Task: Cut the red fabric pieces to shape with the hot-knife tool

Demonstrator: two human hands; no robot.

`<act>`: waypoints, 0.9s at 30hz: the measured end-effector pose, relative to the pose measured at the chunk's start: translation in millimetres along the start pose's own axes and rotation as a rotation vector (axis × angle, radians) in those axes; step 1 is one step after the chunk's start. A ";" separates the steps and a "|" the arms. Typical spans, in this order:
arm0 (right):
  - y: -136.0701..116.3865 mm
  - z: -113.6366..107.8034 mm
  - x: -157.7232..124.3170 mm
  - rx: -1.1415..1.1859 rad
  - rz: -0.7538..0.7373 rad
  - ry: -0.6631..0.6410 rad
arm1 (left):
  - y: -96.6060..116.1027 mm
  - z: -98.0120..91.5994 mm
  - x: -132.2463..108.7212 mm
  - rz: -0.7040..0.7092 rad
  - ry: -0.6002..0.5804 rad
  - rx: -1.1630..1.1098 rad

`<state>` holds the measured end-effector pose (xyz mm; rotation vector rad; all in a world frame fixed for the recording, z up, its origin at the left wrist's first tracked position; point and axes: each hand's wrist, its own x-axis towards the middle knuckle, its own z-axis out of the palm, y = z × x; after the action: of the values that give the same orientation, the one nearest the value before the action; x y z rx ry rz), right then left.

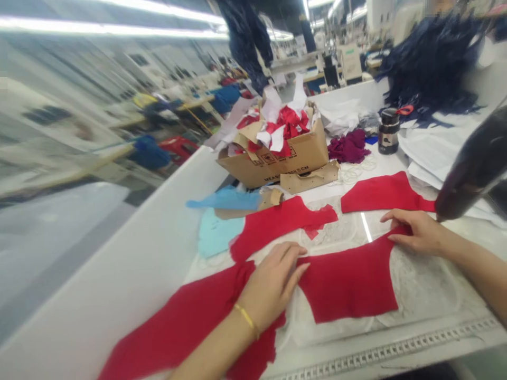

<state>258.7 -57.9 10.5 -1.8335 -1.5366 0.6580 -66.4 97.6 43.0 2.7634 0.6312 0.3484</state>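
A cut red fabric piece (352,287) lies on the table in front of me, its upper edge stretched between my two hands. My left hand (273,282), with a yellow bracelet at the wrist, pinches its upper left corner. At the narrow upper right end, my right hand (420,232) has thumb and fingers closed on the cloth. Partly under my left forearm is a larger red fabric piece (178,311). Beyond my hands lie two more red pieces, one in the middle (273,224) and another at the right (384,192).
A cardboard box (293,155) full of red and white scraps stands at the back. Light blue sheets (219,232) lie left of it. Further right are maroon cloth (348,148), a dark jar (388,132) and a dark machine part (471,163). A measuring tape (380,352) runs along the front edge.
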 end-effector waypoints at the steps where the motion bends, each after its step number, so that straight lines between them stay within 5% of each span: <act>1: -0.4 0.5 -0.1 -0.020 -0.006 0.002 | 6.1 5.4 -5.2 0.082 0.034 0.046; 6: -0.6 0.1 -0.8 -0.120 -0.021 0.039 | 34.5 21.8 -26.1 0.309 0.070 0.162; 17: 12.6 0.5 1.7 -0.242 -0.056 0.283 | 27.0 22.6 -42.4 0.297 0.155 0.163; 22: 17.0 1.7 0.1 -0.242 -0.117 0.327 | 25.7 9.1 -25.3 0.258 0.144 0.151; 27: 20.2 -0.9 0.7 -0.236 -0.170 0.329 | 1.9 3.7 13.2 0.176 0.073 0.273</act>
<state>272.8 -59.4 -4.0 -1.8430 -1.5714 0.0900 -53.0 101.2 42.4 3.0904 0.4841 0.4317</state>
